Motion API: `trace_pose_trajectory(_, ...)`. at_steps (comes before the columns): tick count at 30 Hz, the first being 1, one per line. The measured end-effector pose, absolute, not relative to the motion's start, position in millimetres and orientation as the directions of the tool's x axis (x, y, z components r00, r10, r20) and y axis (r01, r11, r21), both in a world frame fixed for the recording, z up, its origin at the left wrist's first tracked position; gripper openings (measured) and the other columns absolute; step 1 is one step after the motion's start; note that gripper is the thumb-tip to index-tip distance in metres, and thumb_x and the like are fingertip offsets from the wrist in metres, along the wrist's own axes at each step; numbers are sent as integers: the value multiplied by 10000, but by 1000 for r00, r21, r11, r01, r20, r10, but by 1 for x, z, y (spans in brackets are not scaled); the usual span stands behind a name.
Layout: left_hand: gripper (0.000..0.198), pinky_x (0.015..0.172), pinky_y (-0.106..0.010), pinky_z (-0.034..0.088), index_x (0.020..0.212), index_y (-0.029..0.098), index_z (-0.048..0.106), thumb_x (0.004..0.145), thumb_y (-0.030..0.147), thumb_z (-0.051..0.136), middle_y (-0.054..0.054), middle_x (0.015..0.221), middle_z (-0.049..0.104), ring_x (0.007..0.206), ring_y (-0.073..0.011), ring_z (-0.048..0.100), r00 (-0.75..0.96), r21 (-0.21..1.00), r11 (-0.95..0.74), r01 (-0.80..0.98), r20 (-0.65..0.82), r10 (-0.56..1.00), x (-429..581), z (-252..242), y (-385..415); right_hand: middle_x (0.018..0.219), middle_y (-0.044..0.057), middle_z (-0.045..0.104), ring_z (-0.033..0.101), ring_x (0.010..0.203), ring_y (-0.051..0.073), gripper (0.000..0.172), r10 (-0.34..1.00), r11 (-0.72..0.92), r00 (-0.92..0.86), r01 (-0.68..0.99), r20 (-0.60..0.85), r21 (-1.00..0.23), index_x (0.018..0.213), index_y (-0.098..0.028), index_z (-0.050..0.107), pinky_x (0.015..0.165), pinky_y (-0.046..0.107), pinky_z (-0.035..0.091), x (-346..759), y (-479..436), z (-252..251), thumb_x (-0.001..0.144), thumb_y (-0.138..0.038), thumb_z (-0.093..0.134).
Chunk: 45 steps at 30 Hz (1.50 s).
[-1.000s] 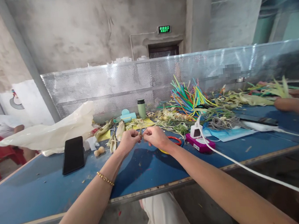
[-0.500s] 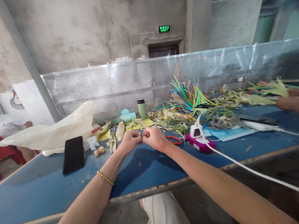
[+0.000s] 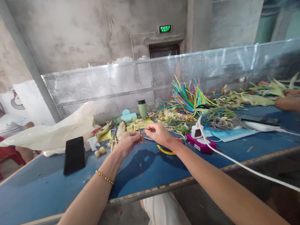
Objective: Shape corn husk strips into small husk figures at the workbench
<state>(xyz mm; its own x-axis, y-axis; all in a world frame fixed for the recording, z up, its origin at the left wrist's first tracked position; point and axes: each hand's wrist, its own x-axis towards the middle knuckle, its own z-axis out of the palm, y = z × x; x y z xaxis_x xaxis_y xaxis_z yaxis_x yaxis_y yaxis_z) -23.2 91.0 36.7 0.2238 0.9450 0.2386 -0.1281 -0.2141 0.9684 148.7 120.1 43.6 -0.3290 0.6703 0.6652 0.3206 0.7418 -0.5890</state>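
Observation:
My left hand (image 3: 127,142) and my right hand (image 3: 158,134) meet above the blue table (image 3: 42,193), both pinched on a thin pale strip (image 3: 146,137) stretched between them. The left wrist wears a gold bead bracelet (image 3: 104,177). Just under the right hand lie a yellow ring (image 3: 165,151) and a red ring (image 3: 178,140). Pale husk pieces (image 3: 117,134) and two small round nuts (image 3: 99,151) lie left of my hands.
A black phone (image 3: 73,155), a white plastic bag (image 3: 53,132), a green flask (image 3: 142,109), coloured straws (image 3: 190,97), a pink charger (image 3: 200,141) with a white cable (image 3: 248,169). Another person's hands (image 3: 294,97) work husks at right. A seated person (image 3: 3,125) at left. A perforated metal screen (image 3: 163,78) bounds the back.
My right hand has lifted and moved slightly right, drawing the strip out from my left hand. The yellow ring shows again beneath it.

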Motion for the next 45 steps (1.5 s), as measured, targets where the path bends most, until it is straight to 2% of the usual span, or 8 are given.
trace_pose_trajectory(5, 150, 572, -226, 389, 632, 117, 653, 627, 248, 726, -28, 599, 628, 569, -106, 565, 184, 961, -276, -29, 276, 943, -25, 34, 95, 695, 42, 701, 601, 636, 140, 156, 683, 730, -378, 335, 625, -595, 754, -130, 720, 596, 223, 422, 150, 119, 43, 780, -213, 590)
trace_pose_trajectory(9, 124, 552, -227, 367, 618, 119, 653, 654, 233, 683, -18, 561, 609, 544, -103, 530, 139, 924, -366, 111, 350, 926, -25, 31, 99, 637, 39, 695, 590, 592, 134, 120, 706, 705, -369, 450, 604, -548, 695, -130, 718, 576, 220, 401, 147, 113, 43, 724, -128, 602)
trace_pose_trajectory(16, 180, 553, -231, 381, 598, 118, 634, 665, 271, 700, -24, 557, 606, 533, -102, 514, 134, 899, -391, 198, 371, 919, -22, 30, 101, 603, 33, 669, 562, 574, 131, 80, 739, 652, -343, 584, 580, -485, 636, -135, 692, 565, 226, 360, 143, 107, 44, 659, -115, 619)
trace_pose_trajectory(25, 175, 544, -229, 368, 528, 128, 595, 676, 199, 658, -27, 520, 594, 529, -102, 504, 165, 852, -426, 305, 393, 905, -19, 31, 96, 543, -5, 599, 501, 533, 111, 54, 696, 691, -350, 566, 627, -450, 574, -158, 625, 529, 225, 313, 141, 112, 39, 607, -116, 617)
trace_pose_trajectory(31, 102, 578, -234, 405, 604, 127, 618, 663, 199, 660, -25, 563, 612, 545, -104, 543, 205, 936, -324, 137, 293, 934, -20, 36, 92, 517, -22, 575, 499, 499, 102, 56, 765, 644, -350, 422, 541, -638, 608, -157, 608, 504, 210, 341, 146, 111, 43, 648, -121, 589)
trace_pose_trajectory(37, 201, 575, -242, 410, 621, 121, 622, 661, 288, 728, -43, 614, 624, 561, -110, 567, 236, 970, -242, 3, 235, 943, -24, 38, 92, 477, -25, 549, 482, 438, 90, 93, 848, 437, -418, 204, 325, -876, 631, -160, 585, 430, 196, 341, 151, 108, 49, 714, -194, 560)
trace_pose_trajectory(41, 181, 561, -243, 400, 623, 119, 628, 644, 268, 729, -41, 606, 619, 557, -113, 570, 234, 972, -236, -10, 232, 944, -25, 38, 93, 465, -18, 544, 460, 411, 81, 161, 842, 364, -456, 85, 289, -927, 595, -158, 559, 412, 198, 344, 152, 109, 51, 727, -248, 583)
trace_pose_trajectory(45, 161, 551, -240, 384, 632, 122, 627, 645, 255, 718, -40, 625, 625, 542, -101, 561, 228, 971, -238, -25, 237, 944, -25, 37, 94, 467, -11, 543, 476, 421, 85, 227, 859, 374, -421, 129, 290, -919, 605, -153, 571, 410, 198, 344, 151, 109, 52, 756, -314, 625)
